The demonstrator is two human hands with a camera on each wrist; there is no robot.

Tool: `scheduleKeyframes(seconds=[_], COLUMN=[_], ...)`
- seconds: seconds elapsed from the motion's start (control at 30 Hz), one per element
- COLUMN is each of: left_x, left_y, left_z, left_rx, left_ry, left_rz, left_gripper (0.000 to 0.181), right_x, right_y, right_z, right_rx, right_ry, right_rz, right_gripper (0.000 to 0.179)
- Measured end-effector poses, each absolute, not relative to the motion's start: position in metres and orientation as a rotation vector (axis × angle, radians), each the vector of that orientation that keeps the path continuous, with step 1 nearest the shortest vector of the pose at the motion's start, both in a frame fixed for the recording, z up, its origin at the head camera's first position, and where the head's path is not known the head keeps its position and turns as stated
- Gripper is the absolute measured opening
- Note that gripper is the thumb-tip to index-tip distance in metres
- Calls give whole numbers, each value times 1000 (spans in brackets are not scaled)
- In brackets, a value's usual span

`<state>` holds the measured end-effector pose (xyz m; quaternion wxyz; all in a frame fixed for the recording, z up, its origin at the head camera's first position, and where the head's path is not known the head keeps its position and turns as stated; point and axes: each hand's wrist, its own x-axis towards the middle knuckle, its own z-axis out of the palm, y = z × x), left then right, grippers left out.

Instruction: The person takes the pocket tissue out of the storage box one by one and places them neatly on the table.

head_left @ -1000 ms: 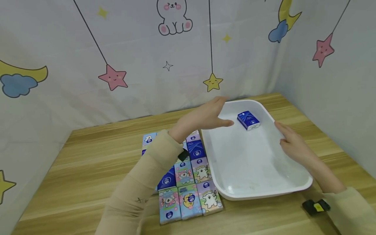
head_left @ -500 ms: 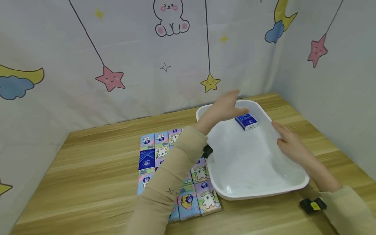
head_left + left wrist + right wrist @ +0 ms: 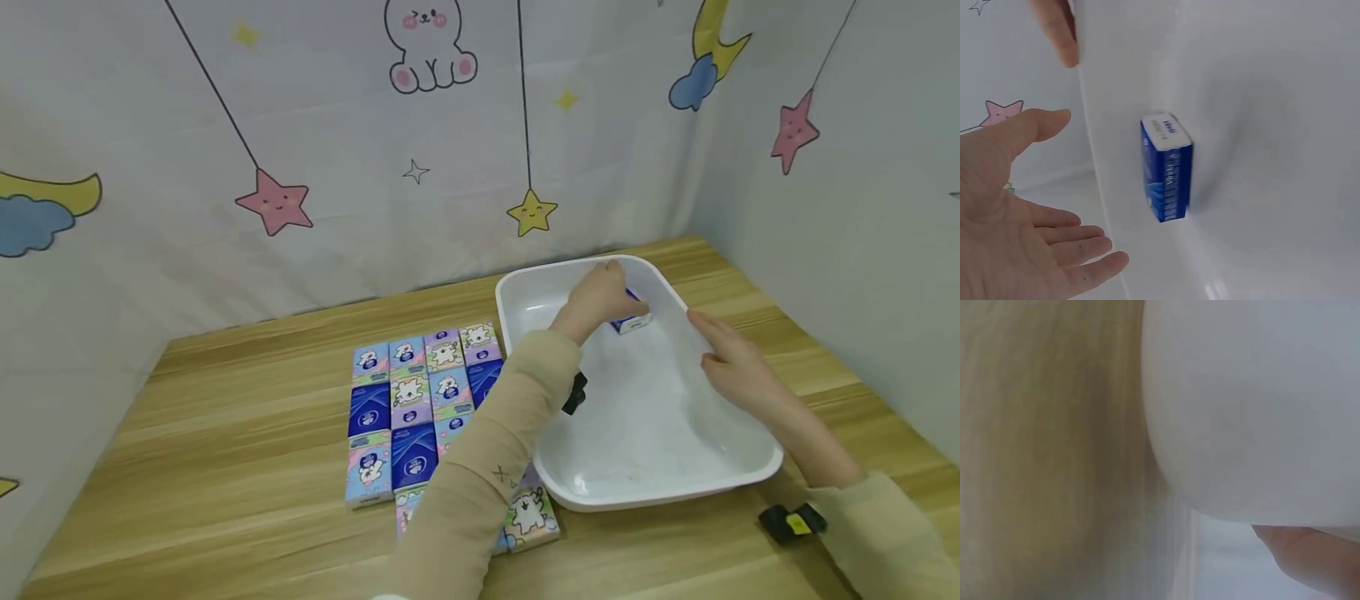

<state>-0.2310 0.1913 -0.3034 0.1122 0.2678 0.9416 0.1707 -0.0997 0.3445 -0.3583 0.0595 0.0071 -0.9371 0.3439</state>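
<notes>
A white plastic basin (image 3: 645,425) stands right of centre on the wooden table. Inside its far end lies a blue Vinda tissue pack (image 3: 1169,169), partly covered by my left hand (image 3: 598,296) in the head view. From the left wrist view, that hand has its fingers spread and thumb apart, with the pack lying just past the fingertips. My right hand (image 3: 738,367) rests at the basin's right rim with straight fingers. One of its fingers (image 3: 1322,559) shows at the basin's edge in the right wrist view.
Rows of tissue packs (image 3: 412,454), some blue and others with cartoon prints, lie flat along the basin's left side, partly hidden by my left sleeve (image 3: 487,450). A printed curtain (image 3: 337,267) hangs behind the wooden table (image 3: 225,433).
My left hand has moved right from above the basin's left rim and come down over the blue tissue pack. My right hand has stayed at the rim. The view has shifted slightly.
</notes>
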Motion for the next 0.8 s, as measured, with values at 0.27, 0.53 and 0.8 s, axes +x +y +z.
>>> scheduleKeyframes(seconds=[0.27, 0.53, 0.8], left_x=[-242, -248, -253], left_y=[194, 204, 210], left_z=[-344, -364, -373], left_rx=[682, 738, 771], left_ry=[2762, 2831, 2909], left_rz=[533, 411, 379], left_gripper=[94, 91, 75], right_x=[-103, -103, -102], right_y=[337, 341, 346], right_z=[-365, -365, -362], right_rx=[8, 41, 16], right_ry=[-2848, -2800, -2800], right_rz=[1073, 1070, 1052], right_gripper=[62, 62, 62])
